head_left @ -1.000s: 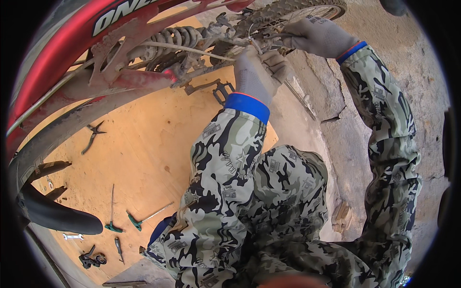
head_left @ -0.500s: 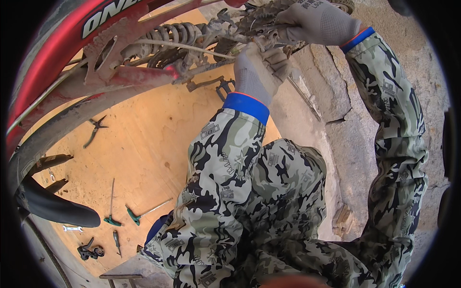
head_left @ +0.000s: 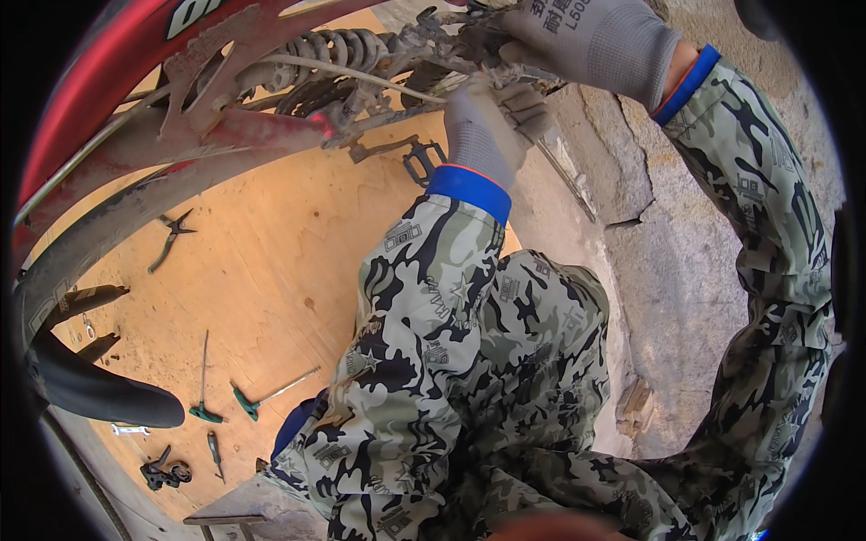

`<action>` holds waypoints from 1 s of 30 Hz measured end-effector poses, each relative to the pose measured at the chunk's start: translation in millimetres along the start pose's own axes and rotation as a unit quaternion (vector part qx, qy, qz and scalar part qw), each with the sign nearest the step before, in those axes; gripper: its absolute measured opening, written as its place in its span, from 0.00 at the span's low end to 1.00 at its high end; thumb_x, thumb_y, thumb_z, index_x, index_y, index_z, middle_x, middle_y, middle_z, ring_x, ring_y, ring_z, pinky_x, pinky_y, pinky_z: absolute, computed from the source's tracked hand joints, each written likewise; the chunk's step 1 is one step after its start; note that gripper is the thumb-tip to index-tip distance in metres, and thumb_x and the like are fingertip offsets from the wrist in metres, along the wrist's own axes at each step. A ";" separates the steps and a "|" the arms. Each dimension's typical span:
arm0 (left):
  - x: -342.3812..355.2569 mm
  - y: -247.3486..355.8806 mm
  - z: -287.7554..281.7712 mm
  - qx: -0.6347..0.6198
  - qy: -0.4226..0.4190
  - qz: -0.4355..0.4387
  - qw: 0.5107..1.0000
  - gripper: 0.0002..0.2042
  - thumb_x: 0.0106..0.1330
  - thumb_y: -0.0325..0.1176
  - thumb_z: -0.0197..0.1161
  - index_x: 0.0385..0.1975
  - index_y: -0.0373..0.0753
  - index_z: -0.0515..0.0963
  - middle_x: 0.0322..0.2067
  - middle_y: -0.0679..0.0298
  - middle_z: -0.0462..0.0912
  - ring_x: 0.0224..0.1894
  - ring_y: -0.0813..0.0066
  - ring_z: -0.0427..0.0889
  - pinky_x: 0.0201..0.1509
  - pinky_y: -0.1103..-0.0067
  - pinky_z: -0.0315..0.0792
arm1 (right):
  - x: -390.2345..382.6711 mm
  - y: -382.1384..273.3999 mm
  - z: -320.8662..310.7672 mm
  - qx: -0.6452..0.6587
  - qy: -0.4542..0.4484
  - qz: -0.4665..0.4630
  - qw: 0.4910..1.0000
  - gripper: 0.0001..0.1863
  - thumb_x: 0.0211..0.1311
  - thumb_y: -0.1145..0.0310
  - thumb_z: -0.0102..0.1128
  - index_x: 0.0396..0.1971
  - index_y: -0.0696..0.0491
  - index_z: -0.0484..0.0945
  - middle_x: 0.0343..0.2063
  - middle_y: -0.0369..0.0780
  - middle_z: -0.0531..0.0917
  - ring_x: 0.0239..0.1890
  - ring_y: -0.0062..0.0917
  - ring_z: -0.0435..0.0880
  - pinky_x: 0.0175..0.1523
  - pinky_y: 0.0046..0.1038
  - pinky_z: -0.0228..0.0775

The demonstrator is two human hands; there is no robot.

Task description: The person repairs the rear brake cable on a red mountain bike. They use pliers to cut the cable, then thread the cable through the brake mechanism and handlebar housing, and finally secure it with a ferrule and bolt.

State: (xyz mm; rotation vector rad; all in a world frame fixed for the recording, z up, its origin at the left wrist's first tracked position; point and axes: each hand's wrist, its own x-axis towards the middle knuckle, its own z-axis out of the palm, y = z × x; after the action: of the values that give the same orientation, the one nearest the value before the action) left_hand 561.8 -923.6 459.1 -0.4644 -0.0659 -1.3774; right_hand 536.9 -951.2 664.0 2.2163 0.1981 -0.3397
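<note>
Up top, gloved hands (head_left: 532, 72) on motorcycle frame (head_left: 379, 90).

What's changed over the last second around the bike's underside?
The right hand moved left, over the dirty linkage by the coil spring, closer to the left hand. The left hand stays gripping there. The pliers and T-handle tools lie unmoved on the plywood board.

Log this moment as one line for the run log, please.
left hand: gloved, on muddy motorcycle frame | right hand: gloved, on same spot | pliers, T-handle wrenches lying on plywood board
</note>
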 end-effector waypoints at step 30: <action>-3.2 -10.4 4.0 0.172 0.193 0.159 0.953 0.34 0.80 0.54 0.35 0.51 0.21 0.74 0.45 0.41 0.80 0.50 0.46 0.81 0.59 0.56 0.78 | -3.0 21.2 23.1 0.308 -0.108 0.141 0.935 0.22 0.75 0.51 0.50 0.45 0.54 0.83 0.37 0.52 0.87 0.44 0.46 0.87 0.49 0.44 0.77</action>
State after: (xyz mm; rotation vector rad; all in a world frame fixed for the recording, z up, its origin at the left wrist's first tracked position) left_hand 552.2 -920.5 464.6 0.0904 0.0865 -1.0865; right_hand 535.5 -982.5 667.0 2.7474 -0.3997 -0.5362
